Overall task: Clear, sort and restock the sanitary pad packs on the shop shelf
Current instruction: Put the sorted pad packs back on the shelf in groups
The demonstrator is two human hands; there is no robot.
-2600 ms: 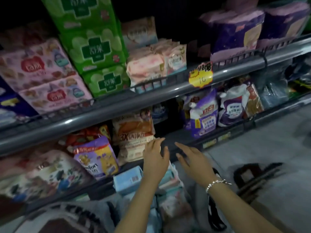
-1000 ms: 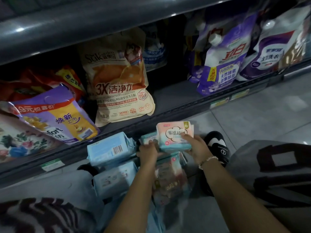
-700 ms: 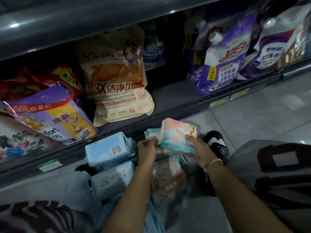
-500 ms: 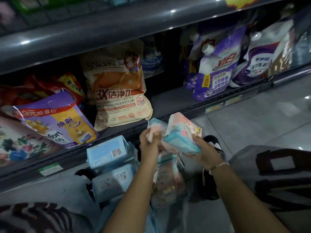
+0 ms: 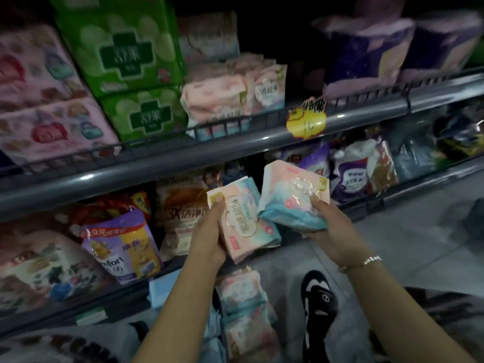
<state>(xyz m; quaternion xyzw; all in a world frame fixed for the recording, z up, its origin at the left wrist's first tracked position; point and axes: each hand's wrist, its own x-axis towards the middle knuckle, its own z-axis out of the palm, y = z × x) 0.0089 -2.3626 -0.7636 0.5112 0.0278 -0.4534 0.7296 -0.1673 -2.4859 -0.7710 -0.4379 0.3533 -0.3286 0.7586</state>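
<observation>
My left hand grips a pink-and-teal pad pack from its left side, thumb on the front. My right hand holds a second, similar pad pack from below, tilted, fingers curled over its front. Both packs are raised in front of the lower shelf. More pink pad packs stand on the upper shelf behind its wire rail, with a dark gap to their right. A pile of pad packs lies on the floor between my legs.
Green packs and pink floral packs fill the upper shelf's left; purple packs its right. A yellow price tag hangs on the rail. Detergent bags and purple refill pouches fill the lower shelf. My shoe rests on grey floor.
Both hands have lifted the two packs up from the floor pile and drawn them apart. The view has tilted up, bringing the upper shelf into sight.
</observation>
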